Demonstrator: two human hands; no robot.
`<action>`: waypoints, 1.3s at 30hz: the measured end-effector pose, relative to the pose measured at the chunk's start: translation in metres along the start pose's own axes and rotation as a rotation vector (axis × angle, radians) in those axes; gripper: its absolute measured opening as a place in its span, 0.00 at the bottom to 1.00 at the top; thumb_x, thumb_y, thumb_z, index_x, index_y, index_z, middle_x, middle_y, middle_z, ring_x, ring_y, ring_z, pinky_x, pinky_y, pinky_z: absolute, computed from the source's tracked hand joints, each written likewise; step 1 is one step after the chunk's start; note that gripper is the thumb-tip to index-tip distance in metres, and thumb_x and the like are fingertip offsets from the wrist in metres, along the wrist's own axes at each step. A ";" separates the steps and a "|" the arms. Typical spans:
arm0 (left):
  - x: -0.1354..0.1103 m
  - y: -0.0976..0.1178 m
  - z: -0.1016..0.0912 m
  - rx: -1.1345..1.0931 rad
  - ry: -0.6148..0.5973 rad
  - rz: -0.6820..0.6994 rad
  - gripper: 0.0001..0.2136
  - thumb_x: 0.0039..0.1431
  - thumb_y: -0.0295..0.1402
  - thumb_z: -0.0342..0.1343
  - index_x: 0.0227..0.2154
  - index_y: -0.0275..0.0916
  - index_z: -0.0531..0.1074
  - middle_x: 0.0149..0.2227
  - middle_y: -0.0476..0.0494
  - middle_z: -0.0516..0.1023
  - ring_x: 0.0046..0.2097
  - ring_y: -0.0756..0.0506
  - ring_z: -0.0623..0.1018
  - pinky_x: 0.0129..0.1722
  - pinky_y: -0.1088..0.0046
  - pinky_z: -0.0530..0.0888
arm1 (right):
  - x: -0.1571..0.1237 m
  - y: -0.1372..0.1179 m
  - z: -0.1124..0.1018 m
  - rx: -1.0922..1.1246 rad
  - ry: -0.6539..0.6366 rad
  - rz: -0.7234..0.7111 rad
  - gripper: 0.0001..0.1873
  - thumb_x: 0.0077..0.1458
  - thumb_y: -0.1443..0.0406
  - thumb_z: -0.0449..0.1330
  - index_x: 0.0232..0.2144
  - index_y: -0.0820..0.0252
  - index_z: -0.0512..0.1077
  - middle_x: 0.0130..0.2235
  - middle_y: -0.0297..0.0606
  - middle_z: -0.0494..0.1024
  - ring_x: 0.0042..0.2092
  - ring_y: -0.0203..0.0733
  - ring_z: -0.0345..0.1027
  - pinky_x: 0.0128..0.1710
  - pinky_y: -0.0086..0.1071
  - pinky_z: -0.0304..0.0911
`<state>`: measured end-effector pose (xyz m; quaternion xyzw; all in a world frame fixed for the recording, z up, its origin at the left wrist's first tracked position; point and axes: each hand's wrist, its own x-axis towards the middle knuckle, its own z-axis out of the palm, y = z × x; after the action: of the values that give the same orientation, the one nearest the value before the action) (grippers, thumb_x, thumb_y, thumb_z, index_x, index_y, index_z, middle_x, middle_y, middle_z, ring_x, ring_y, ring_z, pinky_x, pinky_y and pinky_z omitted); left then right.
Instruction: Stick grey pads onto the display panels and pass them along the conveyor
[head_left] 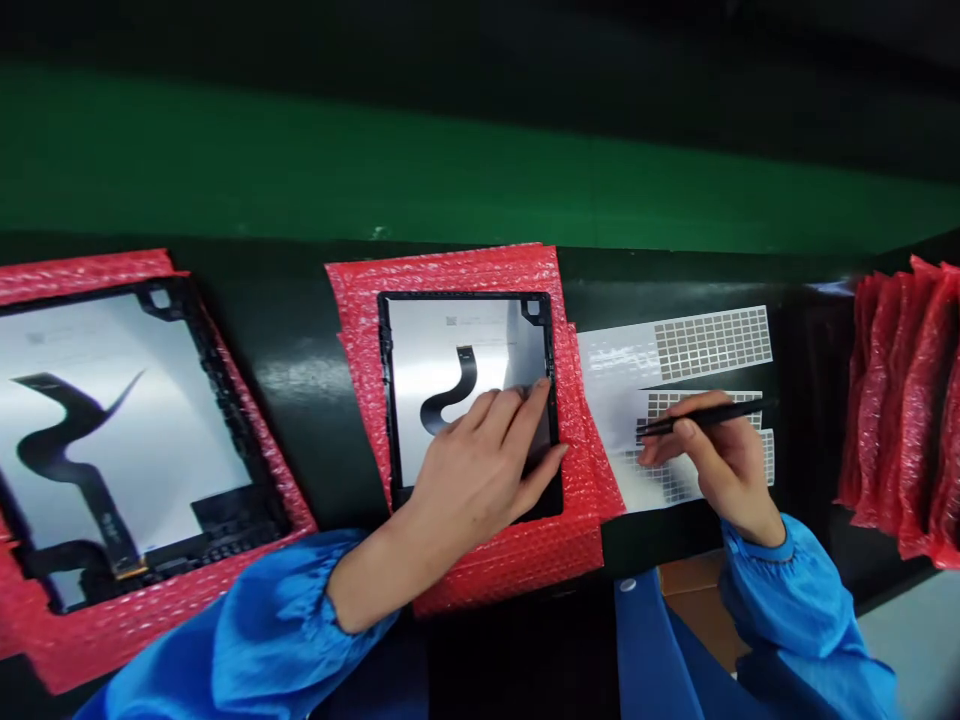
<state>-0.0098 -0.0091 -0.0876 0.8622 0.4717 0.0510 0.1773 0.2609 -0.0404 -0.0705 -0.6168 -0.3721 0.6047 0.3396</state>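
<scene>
My left hand [487, 440] lies across a tablet screen panel [420, 330], fingertips touching the black frame on its right side. An S-shaped black flex cable [463, 380] runs over the panel's silver back, its lower part hidden under the hand. Beneath the panel is a stack of red bubble-wrap bags [450, 270]. My right hand [724, 450] grips black tweezers [705, 413], their tips pointing left over sticker sheets [607, 355]. Small grey rectangles in a grid [712, 342] cover the sheets' right part. Whether the tips hold a sticker is too small to tell.
Another screen panel [150, 400] with a black cable rests on red bubble wrap at the left. Several red bubble-wrap bags [911, 400] stand in a row at the far right. A green strip [450, 190] runs along the back. An open brown box [701, 600] sits below the table edge.
</scene>
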 end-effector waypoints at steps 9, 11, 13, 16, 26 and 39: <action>-0.027 0.055 0.009 -0.080 -0.134 0.382 0.28 0.73 0.47 0.51 0.65 0.30 0.70 0.69 0.30 0.71 0.71 0.32 0.67 0.70 0.50 0.63 | -0.029 0.061 -0.022 -0.024 0.097 0.015 0.13 0.69 0.52 0.65 0.44 0.53 0.73 0.31 0.37 0.84 0.30 0.45 0.82 0.31 0.39 0.79; -0.036 0.061 0.015 -0.066 -0.181 0.402 0.29 0.72 0.48 0.53 0.65 0.29 0.71 0.69 0.29 0.71 0.72 0.31 0.66 0.72 0.49 0.60 | -0.029 0.060 -0.025 -0.037 0.112 -0.003 0.13 0.68 0.53 0.65 0.44 0.54 0.73 0.32 0.36 0.84 0.30 0.44 0.82 0.31 0.38 0.79; -0.041 0.061 0.018 -0.066 -0.194 0.396 0.29 0.72 0.47 0.54 0.65 0.30 0.71 0.67 0.27 0.73 0.71 0.30 0.67 0.72 0.47 0.61 | -0.031 0.056 -0.023 -0.053 0.111 -0.020 0.13 0.68 0.53 0.65 0.44 0.54 0.73 0.32 0.37 0.84 0.30 0.45 0.82 0.31 0.39 0.80; -0.043 0.059 0.018 -0.078 -0.209 0.372 0.28 0.70 0.48 0.56 0.64 0.32 0.72 0.64 0.26 0.74 0.71 0.29 0.67 0.71 0.46 0.62 | -0.033 0.052 -0.011 -0.085 0.069 -0.041 0.11 0.70 0.54 0.64 0.45 0.54 0.73 0.34 0.38 0.84 0.33 0.47 0.83 0.35 0.41 0.81; -0.050 0.057 0.025 -0.033 -0.144 0.379 0.26 0.70 0.45 0.58 0.62 0.32 0.74 0.71 0.29 0.67 0.73 0.30 0.65 0.72 0.50 0.63 | -0.028 0.055 0.007 -0.114 0.028 -0.086 0.10 0.71 0.56 0.62 0.46 0.55 0.74 0.34 0.37 0.83 0.33 0.44 0.84 0.34 0.37 0.81; -0.053 0.054 0.023 -0.009 -0.172 0.376 0.25 0.69 0.44 0.60 0.62 0.34 0.74 0.72 0.31 0.66 0.73 0.30 0.65 0.69 0.45 0.67 | -0.030 0.053 0.013 -0.097 0.036 -0.113 0.07 0.71 0.58 0.63 0.45 0.53 0.73 0.32 0.34 0.82 0.30 0.42 0.83 0.31 0.34 0.80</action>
<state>0.0095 -0.0860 -0.0857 0.9355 0.2852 0.0115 0.2084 0.2505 -0.0929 -0.1021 -0.6214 -0.4290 0.5546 0.3496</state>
